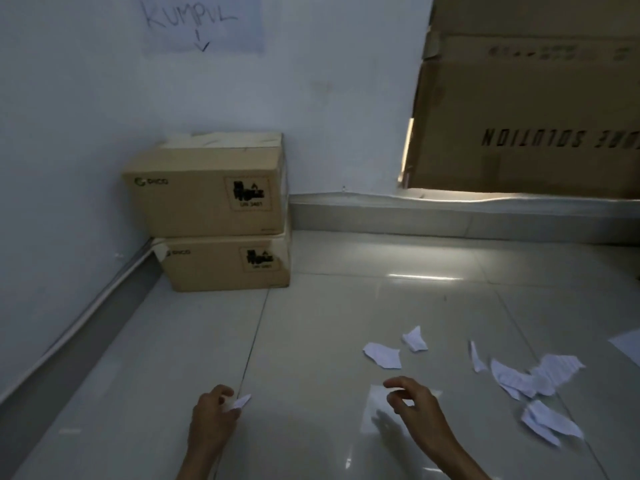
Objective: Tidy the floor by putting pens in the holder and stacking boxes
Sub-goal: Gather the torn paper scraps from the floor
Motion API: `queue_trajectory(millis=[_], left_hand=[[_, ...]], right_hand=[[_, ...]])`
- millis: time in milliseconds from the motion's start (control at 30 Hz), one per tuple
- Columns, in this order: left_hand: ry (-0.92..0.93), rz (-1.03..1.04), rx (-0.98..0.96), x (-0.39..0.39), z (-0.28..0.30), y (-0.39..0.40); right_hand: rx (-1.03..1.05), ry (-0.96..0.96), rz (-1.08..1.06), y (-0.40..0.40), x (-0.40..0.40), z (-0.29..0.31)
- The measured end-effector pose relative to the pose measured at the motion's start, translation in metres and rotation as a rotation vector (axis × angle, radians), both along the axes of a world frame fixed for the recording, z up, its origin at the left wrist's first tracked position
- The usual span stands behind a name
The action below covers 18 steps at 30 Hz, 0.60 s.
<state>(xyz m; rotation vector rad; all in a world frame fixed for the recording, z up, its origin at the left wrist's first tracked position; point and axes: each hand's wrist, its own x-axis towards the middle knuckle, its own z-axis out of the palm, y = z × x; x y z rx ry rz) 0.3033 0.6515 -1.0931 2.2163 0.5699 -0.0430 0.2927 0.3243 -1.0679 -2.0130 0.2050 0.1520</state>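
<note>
A: Report hand status.

B: Left hand (213,415): fingers pinch a paper scrap (239,402). Right hand (414,400): fingers curled, holding nothing, poised over a paper sheet (375,393) on the floor (311,323).

A: Locate task items.

B: Two boxes, upper box (204,199) resting on lower box (227,263), stand in the corner, ahead and left; the left hand is nearer. No pens or holder visible. Torn papers (533,375) lie right of the right hand.

- The left hand (213,410) reaches forward low over the floor, back of the hand up, fingers curled and pinching a small scrap of paper (240,401).
- The right hand (410,401) is extended forward beside it, thumb and fingers loosely curled with a gap between them, holding nothing.
- Both forearms are bare.
</note>
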Motion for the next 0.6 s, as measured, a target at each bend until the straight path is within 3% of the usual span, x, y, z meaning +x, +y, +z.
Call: queue_trajectory(millis=[100,367,500,600], left_hand=[[-0.092,-0.073,0.074,0.001,-0.024,0.002],[-0.259,-0.037,0.172,0.000,-0.048,-0.002],[-0.244,-0.071,0.290,-0.002,-0.051,-0.004],[-0.271,-0.008,0.280,-0.006,-0.046,-0.011]], right_hand=[[-0.023,-0.030,0.049,0.005,0.017,-0.017],[0.006,-0.121,0.041,0.018,0.050,-0.050],[0.065,-0.220,-0.029,0.021,0.070,-0.049],[-0.036,-0.273,-0.012,0.015,0.091,-0.048]])
